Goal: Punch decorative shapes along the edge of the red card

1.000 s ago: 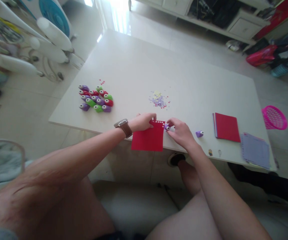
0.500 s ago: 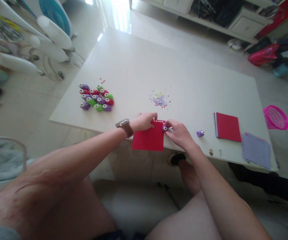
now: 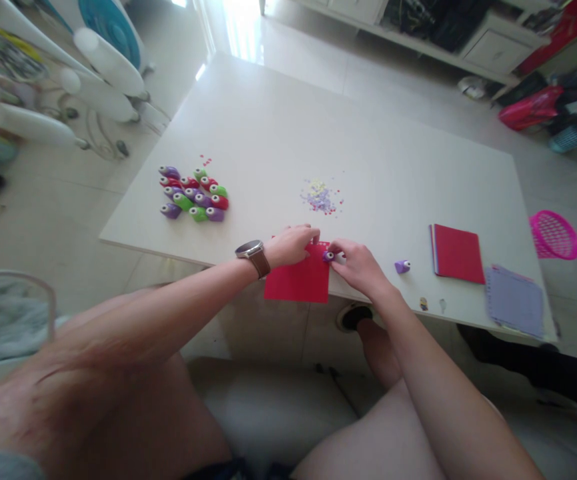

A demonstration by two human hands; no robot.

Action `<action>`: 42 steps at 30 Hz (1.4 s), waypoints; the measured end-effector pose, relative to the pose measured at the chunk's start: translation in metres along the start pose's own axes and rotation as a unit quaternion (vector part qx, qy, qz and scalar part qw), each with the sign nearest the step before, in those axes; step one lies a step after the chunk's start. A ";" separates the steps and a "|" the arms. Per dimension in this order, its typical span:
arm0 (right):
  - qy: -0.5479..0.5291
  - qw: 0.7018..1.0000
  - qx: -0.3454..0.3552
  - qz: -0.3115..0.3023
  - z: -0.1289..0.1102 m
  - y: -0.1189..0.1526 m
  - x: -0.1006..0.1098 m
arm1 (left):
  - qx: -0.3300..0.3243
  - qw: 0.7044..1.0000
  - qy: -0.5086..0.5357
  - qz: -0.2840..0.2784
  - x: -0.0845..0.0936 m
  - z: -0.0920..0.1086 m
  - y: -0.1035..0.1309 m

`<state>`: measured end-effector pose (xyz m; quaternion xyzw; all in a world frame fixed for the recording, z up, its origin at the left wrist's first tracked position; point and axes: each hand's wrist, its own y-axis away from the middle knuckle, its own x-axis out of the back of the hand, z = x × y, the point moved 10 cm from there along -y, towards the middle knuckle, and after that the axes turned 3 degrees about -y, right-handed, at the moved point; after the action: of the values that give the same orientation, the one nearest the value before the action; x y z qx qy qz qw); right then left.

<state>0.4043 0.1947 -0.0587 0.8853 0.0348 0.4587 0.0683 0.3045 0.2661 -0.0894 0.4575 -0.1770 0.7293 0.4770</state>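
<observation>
A sheet of red paper [image 3: 297, 283] overhangs the table's near edge, with a row of small punched holes along its far side. My left hand [image 3: 294, 244], a watch on its wrist, is closed on that sheet close to the holes. At the paper's right edge, my right hand [image 3: 357, 261] grips a small purple craft punch [image 3: 329, 257], its fingers partly covering it. Punched paper bits [image 3: 320, 199] in lilac, yellow and red lie in a heap beyond both hands. Another purple punch [image 3: 402, 267] stands to the right.
Several purple, red and green punches [image 3: 193, 195] cluster on the table's left [image 3: 258, 120]. At the right are a stack of red paper [image 3: 458, 255], lilac sheets [image 3: 514, 300] and a tiny Minion-like figure [image 3: 423, 304]. A pink basket [image 3: 554, 235] stands past the table.
The purple punch and my right hand have shifted slightly left along the paper's far edge. My left hand has moved slightly right, its fingers nearer the punch.
</observation>
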 end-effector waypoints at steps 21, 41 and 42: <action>-0.237 0.946 -0.222 -0.015 0.053 0.003 -0.012 | 0.064 0.997 0.012 -0.051 -0.014 0.000 -0.009; -0.105 0.960 -0.257 -0.021 0.053 -0.012 -0.008 | 0.102 0.992 -0.045 -0.066 -0.012 0.017 -0.003; -0.103 0.960 -0.259 -0.025 0.052 -0.012 -0.008 | 0.102 0.991 -0.048 -0.066 -0.013 0.017 -0.003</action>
<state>0.4417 0.2013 -0.0968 0.8786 -0.0707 0.3566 0.3096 0.3176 0.2487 -0.0918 0.5491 -0.0941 0.6872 0.4664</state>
